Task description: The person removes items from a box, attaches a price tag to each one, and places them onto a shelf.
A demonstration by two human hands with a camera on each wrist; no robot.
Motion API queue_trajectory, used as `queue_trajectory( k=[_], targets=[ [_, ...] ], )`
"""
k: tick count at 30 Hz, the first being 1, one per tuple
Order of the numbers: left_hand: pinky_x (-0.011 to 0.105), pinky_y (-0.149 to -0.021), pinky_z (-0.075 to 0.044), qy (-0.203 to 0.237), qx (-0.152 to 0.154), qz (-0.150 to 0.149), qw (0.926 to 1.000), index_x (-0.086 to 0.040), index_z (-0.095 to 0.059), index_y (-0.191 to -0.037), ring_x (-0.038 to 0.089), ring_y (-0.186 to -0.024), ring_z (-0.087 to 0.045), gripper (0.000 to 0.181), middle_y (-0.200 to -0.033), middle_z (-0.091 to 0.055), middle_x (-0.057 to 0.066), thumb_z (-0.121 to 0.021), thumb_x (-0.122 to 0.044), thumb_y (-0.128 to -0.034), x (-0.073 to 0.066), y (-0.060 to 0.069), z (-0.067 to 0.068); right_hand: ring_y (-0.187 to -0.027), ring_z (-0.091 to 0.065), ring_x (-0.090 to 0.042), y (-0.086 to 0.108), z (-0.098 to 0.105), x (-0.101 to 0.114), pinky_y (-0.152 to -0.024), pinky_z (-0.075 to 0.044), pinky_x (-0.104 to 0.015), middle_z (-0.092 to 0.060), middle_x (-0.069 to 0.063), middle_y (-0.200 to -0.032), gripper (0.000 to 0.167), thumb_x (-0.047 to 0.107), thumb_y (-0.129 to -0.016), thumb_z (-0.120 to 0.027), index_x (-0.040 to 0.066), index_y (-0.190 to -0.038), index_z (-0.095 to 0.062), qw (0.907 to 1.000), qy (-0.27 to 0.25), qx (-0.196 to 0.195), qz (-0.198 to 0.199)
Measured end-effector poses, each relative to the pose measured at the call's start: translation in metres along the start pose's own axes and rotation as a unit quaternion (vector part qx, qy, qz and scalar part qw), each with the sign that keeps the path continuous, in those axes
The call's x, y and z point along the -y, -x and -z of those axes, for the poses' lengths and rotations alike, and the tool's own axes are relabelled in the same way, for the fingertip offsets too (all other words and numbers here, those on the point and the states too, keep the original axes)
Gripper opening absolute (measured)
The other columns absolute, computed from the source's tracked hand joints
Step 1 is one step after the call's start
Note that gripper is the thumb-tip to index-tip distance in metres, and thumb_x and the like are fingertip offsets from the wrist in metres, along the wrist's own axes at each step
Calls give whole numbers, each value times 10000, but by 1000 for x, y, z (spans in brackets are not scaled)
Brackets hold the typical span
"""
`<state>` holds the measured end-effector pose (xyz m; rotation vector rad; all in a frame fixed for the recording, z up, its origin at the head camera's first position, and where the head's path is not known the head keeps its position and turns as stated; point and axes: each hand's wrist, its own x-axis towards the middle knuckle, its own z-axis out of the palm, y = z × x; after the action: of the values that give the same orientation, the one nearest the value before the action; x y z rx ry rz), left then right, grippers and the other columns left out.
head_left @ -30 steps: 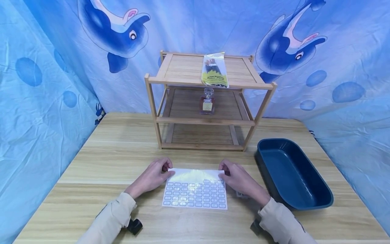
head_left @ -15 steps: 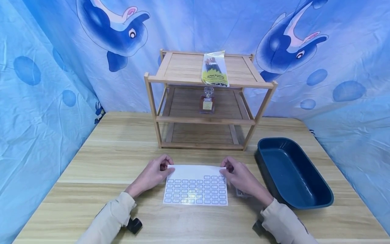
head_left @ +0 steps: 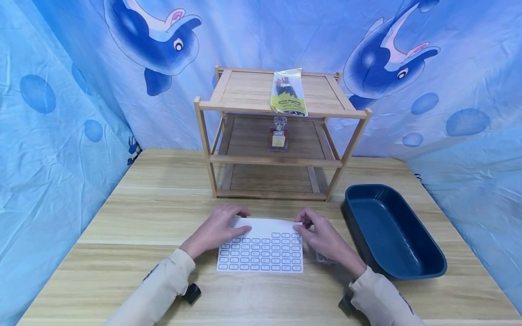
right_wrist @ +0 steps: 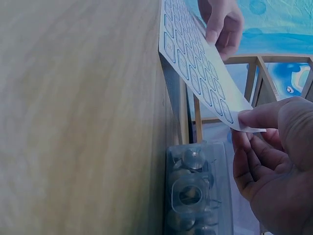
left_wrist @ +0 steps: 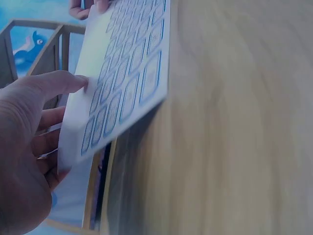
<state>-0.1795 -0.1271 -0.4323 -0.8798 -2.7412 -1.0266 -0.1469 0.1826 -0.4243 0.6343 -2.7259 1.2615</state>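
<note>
A white sheet of blue-bordered sticker labels [head_left: 261, 251] is held up in front of the person, its far edge raised off the table. The right hand [head_left: 322, 237] pinches its far right corner between thumb and fingers. At the far left part, the left hand [head_left: 220, 228] has its thumb on the printed face and its fingers behind, as the left wrist view shows with the label sheet [left_wrist: 120, 73]. Some label places in the top row are plain white. Beneath the right forearm lies a clear plastic box [right_wrist: 195, 191] with small round-headed pieces inside, mostly hidden from the head view.
A wooden three-tier shelf [head_left: 277, 195] stands behind the hands. On it are a brush packet [head_left: 288, 93] on top and a glass bottle [head_left: 278, 136] with a label on the middle tier. A dark blue basin [head_left: 391, 235] stands at the right on the wooden table [head_left: 134, 217].
The left hand has shifted right along the sheet's far edge, its thumb now further in on the face. The right hand keeps its pinch. The sheet has risen slightly.
</note>
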Motion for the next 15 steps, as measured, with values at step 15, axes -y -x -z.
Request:
queue_trajectory(
  k=[15],
  targets=[
    [491,-1002,-492,-164,633,-366,9972,-88,-689,-1272,295,-1189,-636,414,-1241,-709,81,-814,-241,-908,-28,-22,-14,-861,-601,-125,-1,-3,2,-806,-546,-338,-631,59,-929,172,19,-953,-728,114,-1047,-619,9990,151,-346,246]
  ],
)
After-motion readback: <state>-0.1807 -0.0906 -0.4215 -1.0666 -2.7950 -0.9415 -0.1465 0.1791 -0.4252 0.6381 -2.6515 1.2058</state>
